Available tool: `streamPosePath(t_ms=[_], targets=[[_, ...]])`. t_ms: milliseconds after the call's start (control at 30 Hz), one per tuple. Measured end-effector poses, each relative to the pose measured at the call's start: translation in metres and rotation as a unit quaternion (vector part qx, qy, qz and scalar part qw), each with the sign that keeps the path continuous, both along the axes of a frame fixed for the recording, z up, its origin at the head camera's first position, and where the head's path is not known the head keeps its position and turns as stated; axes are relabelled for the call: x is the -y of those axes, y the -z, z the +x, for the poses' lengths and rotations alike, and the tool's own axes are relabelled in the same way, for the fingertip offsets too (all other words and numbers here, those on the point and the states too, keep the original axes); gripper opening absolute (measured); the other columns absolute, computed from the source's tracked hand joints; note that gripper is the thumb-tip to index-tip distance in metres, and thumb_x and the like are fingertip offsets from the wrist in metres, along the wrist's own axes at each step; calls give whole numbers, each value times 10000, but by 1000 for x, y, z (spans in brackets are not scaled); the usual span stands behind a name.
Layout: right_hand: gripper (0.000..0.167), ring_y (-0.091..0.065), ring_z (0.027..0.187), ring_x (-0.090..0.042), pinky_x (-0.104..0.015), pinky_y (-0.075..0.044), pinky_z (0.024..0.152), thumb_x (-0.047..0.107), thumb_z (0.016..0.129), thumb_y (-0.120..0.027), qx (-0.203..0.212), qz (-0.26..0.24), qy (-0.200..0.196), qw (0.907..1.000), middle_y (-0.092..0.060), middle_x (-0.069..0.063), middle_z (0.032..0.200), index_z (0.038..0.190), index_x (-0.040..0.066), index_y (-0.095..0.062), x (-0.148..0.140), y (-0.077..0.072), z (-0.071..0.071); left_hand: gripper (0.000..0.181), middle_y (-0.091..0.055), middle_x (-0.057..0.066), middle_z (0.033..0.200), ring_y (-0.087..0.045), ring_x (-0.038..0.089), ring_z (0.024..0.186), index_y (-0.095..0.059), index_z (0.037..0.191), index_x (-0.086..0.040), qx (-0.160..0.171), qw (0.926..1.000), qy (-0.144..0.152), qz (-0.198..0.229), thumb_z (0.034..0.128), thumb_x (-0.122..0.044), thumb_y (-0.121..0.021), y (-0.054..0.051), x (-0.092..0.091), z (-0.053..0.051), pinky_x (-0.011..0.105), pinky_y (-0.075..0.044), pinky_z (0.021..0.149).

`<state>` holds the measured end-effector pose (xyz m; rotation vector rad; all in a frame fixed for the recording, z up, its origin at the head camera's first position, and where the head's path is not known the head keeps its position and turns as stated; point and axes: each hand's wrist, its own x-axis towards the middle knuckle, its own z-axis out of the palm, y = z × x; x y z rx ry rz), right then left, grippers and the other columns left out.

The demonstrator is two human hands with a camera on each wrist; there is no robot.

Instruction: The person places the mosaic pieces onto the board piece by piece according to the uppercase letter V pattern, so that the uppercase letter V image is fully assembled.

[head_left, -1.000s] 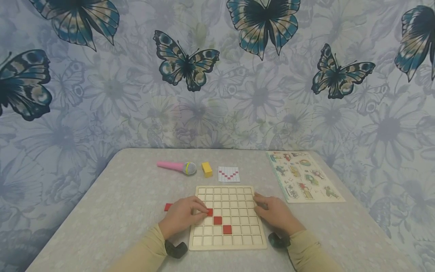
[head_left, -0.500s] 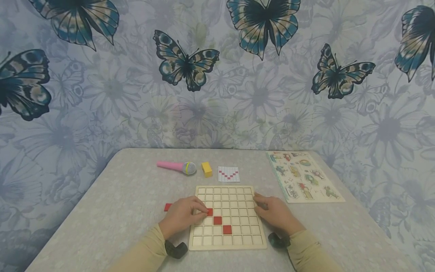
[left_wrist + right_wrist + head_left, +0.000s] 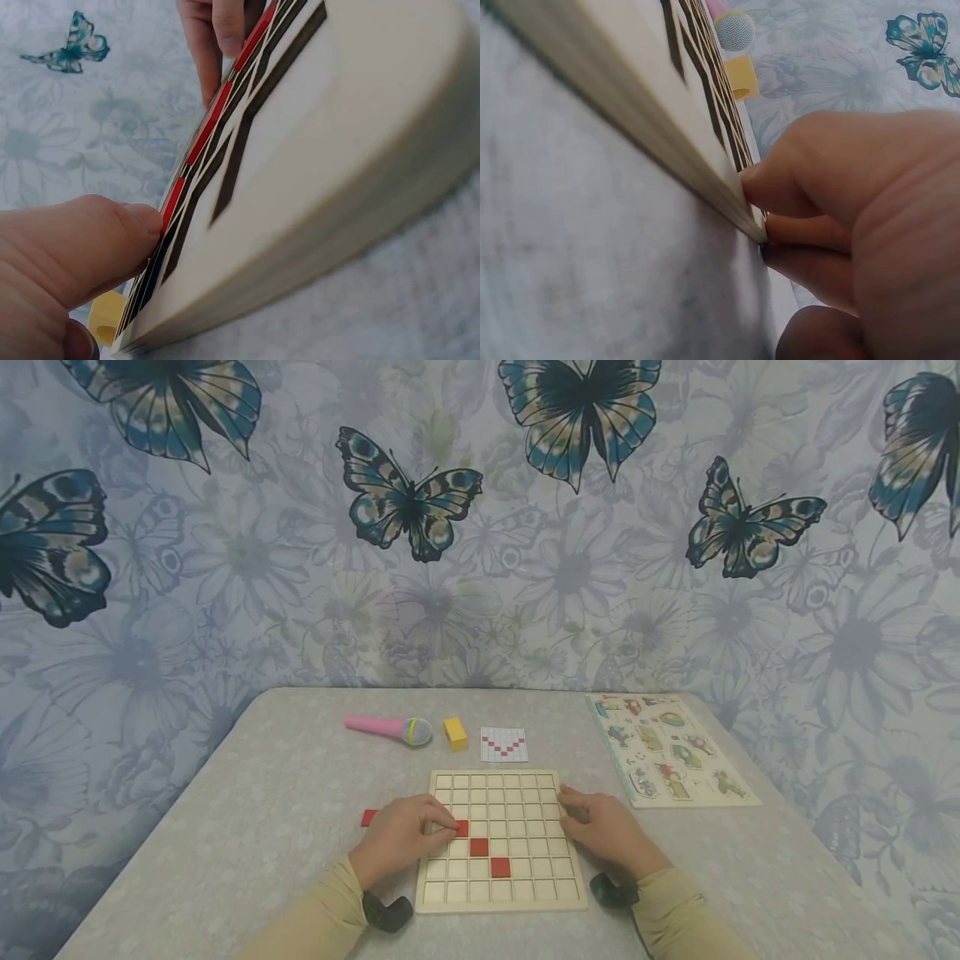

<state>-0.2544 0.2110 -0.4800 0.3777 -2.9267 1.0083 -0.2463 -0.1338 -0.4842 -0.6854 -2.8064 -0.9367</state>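
Clearly, the tips of thumb and forefinger of the left hand (image 3: 401, 827) are close together at a red square tile (image 3: 462, 829), near the centre of the head view. In the left wrist view, the thumb (image 3: 82, 236) touches the end of this tile, which lies in the grid; the forefinger's tip is hidden there, so I cannot tell if the two pinch the tile or only press on it.

The right hand (image 3: 611, 831) holds the right edge of the wooden grid board (image 3: 502, 907): its thumb rests on the upper face, and the other fingers, curled, are against the side.

The board lies flat in the lower middle of the frame. Two more red tiles (image 3: 479, 847) sit in its cells, stepping down diagonally to the right from the first one. Another red piece (image 3: 369, 817) shows on the tablecloth (image 3: 262, 827), left of the board, partly covered by the left hand.

Above the board in the frame lies a small pattern card (image 3: 504, 744) with a V of reddish squares. To its left are a yellow block (image 3: 455, 735) and a pink toy microphone (image 3: 387, 729). A picture board (image 3: 693, 803) with small coloured figures lies at the right, toward the table's far corner. Behind everything, a floral wall covering (image 3: 285, 610) with blue butterflies fills the upper part.
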Motion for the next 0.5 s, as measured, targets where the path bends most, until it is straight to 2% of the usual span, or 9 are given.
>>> streamPosePath(t_ms=[233, 333, 400, 500], targets=[[418, -492, 1422, -330, -527, -368, 1158, 207, 934, -719, 22, 72, 15, 10000, -581, 14, 1485, 1342, 125, -686, -1, 2, 0, 116, -699, -276, 971, -677, 15, 954, -816, 971, -349, -222, 9995, -244, 1, 882, -274, -809, 3, -2, 1, 258, -526, 798], [421, -487, 1425, -324, -522, -368, 1159, 220, 938, -715, 31, 83, 23, 10000, -570, 21, 1493, 1349, 136, -682, -1, 3, -1, 116, -714, -246, 972, -677, 5, 937, -814, 973, -334, -288, 9990, -321, 102, 883, -261, -809, 2, -2, 2, 268, -534, 803], [420, -490, 1424, -316, -513, -369, 1161, 225, 940, -712, 8, 125, 18, 9999, -567, 26, 1493, 1350, 141, -682, -1, 3, -1, 112, -724, -205, 1003, -687, 26, 811, -808, 982, -325, -149, 9983, -496, 250, 886, -268, -807, -1, 0, 3, 290, -545, 724], [417, -496, 1419, -317, -512, -372, 1159, 222, 940, -711, -17, 161, 21, 9999, -571, 22, 1491, 1348, 143, -683, -1, 4, -1, 111, -743, -149, 1041, -682, 53, 793, -798, 988, -320, -84, 9954, -898, 315, 883, -285, -806, -5, 5, 3, 323, -546, 712]])
